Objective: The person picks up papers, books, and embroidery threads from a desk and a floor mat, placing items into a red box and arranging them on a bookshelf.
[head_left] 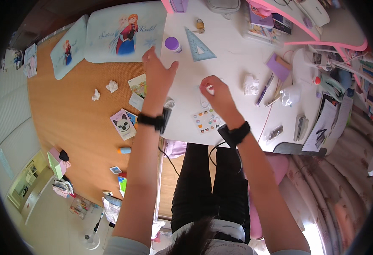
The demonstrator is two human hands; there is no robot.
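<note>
My left hand (159, 76) is raised over the left edge of the white desk, thumb and fingers apart, with nothing visible in it. Nearest to it stands a purple-capped round container (173, 44). My right hand (218, 94) is closed over the desk, fingers curled together. A small whitish bit shows at its fingertips, too little to name. Just below that hand lies a sheet of small colourful stickers (206, 121). Further back on the desk are a blue set square (199, 47) and a brass padlock (200, 25). Both wrists wear black bands.
Crumpled white tissue (251, 85), a purple pen (264, 90), a purple envelope (278, 67) and a stapler-like grey object (300, 127) lie to the right. On the left, the brown mat (84, 97) holds cushions (125, 32), crumpled tissues (112, 86) and a panda-faced box (123, 124). Pink shelving (326, 43) borders the right.
</note>
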